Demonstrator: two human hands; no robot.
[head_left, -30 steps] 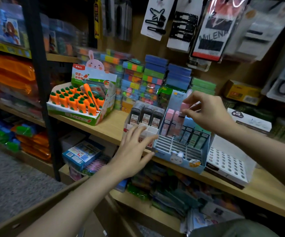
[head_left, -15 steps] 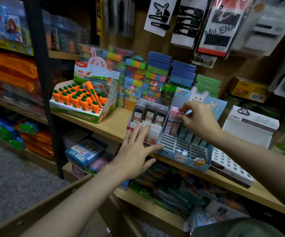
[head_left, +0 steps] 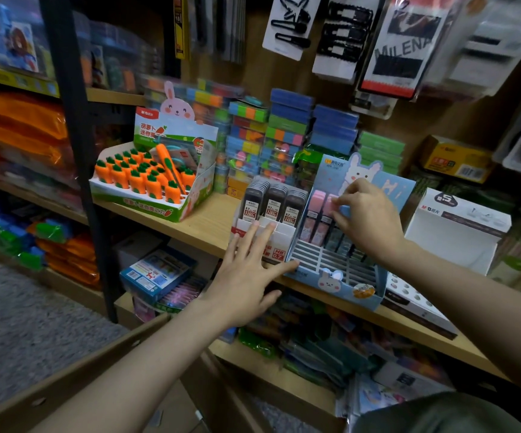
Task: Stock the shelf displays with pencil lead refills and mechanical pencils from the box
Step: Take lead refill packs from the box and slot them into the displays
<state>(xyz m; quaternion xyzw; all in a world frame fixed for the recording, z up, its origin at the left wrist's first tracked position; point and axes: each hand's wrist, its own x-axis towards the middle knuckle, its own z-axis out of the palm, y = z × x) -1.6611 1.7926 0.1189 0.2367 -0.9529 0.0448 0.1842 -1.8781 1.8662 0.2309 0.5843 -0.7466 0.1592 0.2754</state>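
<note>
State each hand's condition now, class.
Left hand: open, fingers spread against the white lead-refill display box.
Right hand: pinching a small blue refill case.

Left hand (head_left: 246, 285) extended forward, palm down, fingers straight and spread, thumb splayed to the side, right hand (head_left: 367, 214) reaching in from the right, fingers curled, fingertips pinched together, both forearms bare

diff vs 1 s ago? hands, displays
Right hand dropped from the top of the pale blue rabbit-print slotted display to its pink refill cases, pinching one. Left hand stayed spread against the white lead refill display. Displays unmoved.
</note>
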